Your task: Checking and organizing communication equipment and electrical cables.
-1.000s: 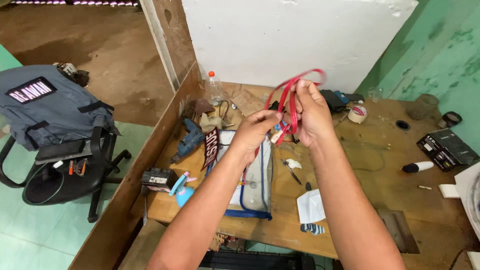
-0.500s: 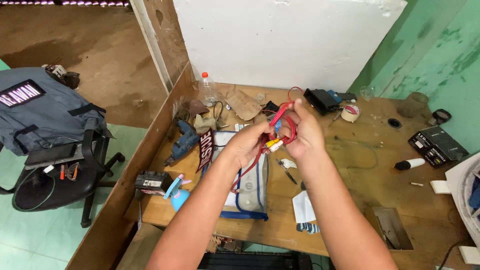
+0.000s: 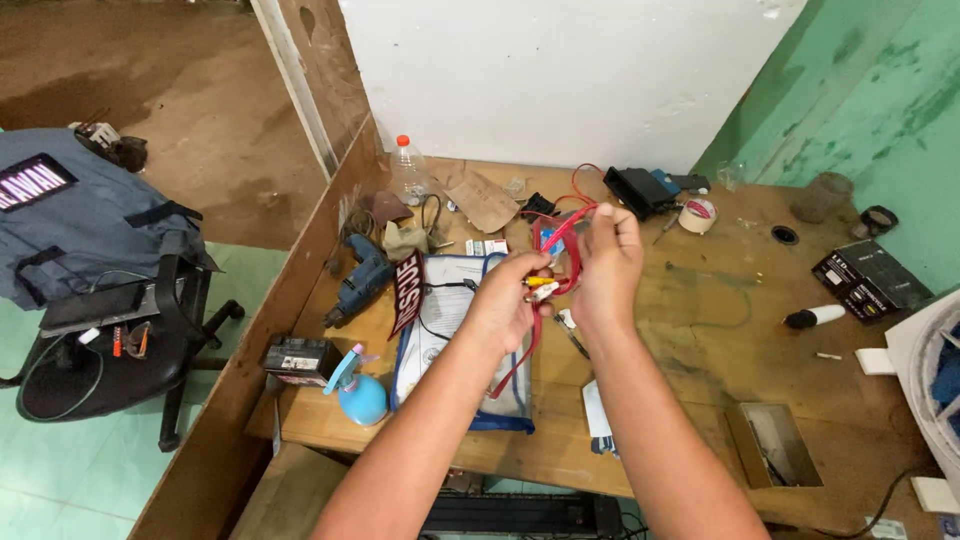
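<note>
Both my hands hold a red cable point(image 3: 556, 238) looped into a bundle above a wooden table point(image 3: 700, 340). My right hand point(image 3: 603, 262) pinches the coil's upper loops. My left hand point(image 3: 503, 300) grips the lower part, where yellow and white plugs stick out between the fingers. A red strand hangs down from my left hand toward a clear pouch with blue trim point(image 3: 450, 340) lying flat on the table beneath my forearms.
A blue drill point(image 3: 360, 280), a blue spray bottle point(image 3: 358, 393), a small black battery point(image 3: 298, 357) and a plastic bottle point(image 3: 408, 172) lie at the table's left. Tape roll point(image 3: 697, 214), black boxes point(image 3: 866, 278) at right. A chair with a grey backpack point(image 3: 80, 215) stands left.
My hands have come down from head height toward the table, and the big open red loop has been gathered into a tighter coil between them.
</note>
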